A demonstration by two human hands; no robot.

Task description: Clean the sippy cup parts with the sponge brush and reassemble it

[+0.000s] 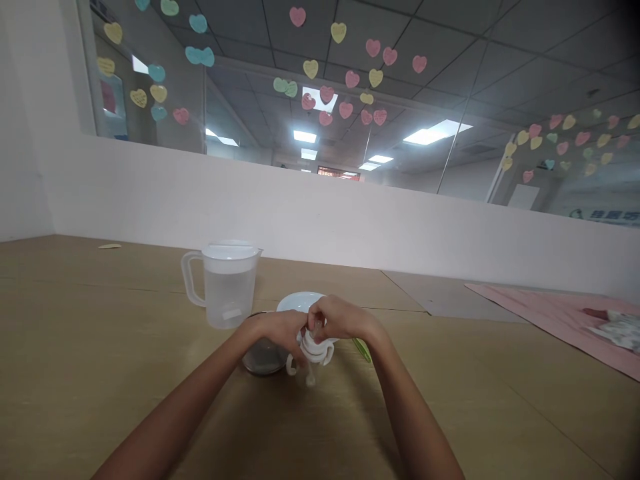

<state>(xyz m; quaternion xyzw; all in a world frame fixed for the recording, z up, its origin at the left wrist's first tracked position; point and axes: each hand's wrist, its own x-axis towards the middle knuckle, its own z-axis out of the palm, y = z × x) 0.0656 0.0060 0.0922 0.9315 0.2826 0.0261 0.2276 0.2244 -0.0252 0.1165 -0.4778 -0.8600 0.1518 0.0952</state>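
Observation:
A small baby cup with a clear body, a white collar and two white side handles (pixel 316 349) is between my hands in the middle of the table. My left hand (pixel 283 331) grips it from the left, fingers bent down along its collar and side. From above, my right hand (pixel 336 319) pinches a clear piece at the cup's top, perhaps its spout or straw; the fingertips partly hide it. Directly behind the hands is a white dish (pixel 299 301). Under my left wrist lies a dark, round, shallow container (pixel 265 360), partly covered by the arm.
A translucent lidded pitcher (pixel 231 293) holding clear liquid stands behind left. A green strip-like object (pixel 362 349) lies beside my right wrist. At the right, a pink cloth (pixel 560 323) carries a whitish item (pixel 620 330). A white wall (pixel 320 213) bounds the brown table.

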